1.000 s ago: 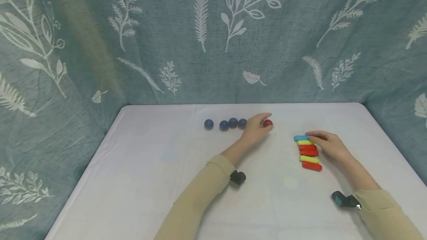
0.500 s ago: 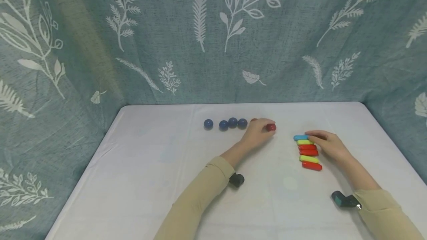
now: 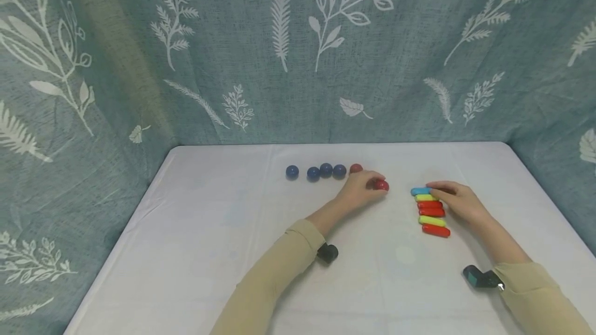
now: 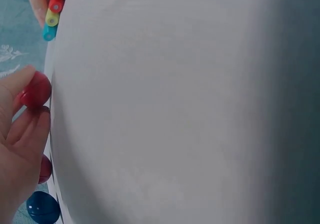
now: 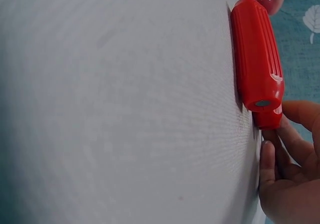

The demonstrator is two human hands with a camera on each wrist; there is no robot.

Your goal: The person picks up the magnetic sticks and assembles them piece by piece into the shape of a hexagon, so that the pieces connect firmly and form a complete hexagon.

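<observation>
My left hand [image 3: 361,190] pinches a glossy red ball [image 3: 381,184] between thumb and fingers, just right of the ball row. The same red ball [image 4: 36,90] shows clearly between the fingertips in the left wrist view. My right hand [image 3: 461,204] has thumb and forefinger around the right end of a light-blue stick [image 3: 419,191], the farthest in a column of short plastic sticks. Below it lie yellow sticks [image 3: 432,221] and red sticks [image 3: 436,230], side by side. Metal discs show in the stick ends, as on the near red stick [image 5: 257,59] in the right wrist view.
Several dark-blue balls [image 3: 326,170] stand in a row near the table's back, with a second red ball [image 3: 356,168] at their right end. A white cloth covers the table [image 3: 186,231]. A patterned green-blue curtain [image 3: 298,102] hangs behind and at both sides.
My left hand has moved the red ball toward me and slightly right, bringing the other red ball behind it into view. The right hand and the sticks have stayed put.
</observation>
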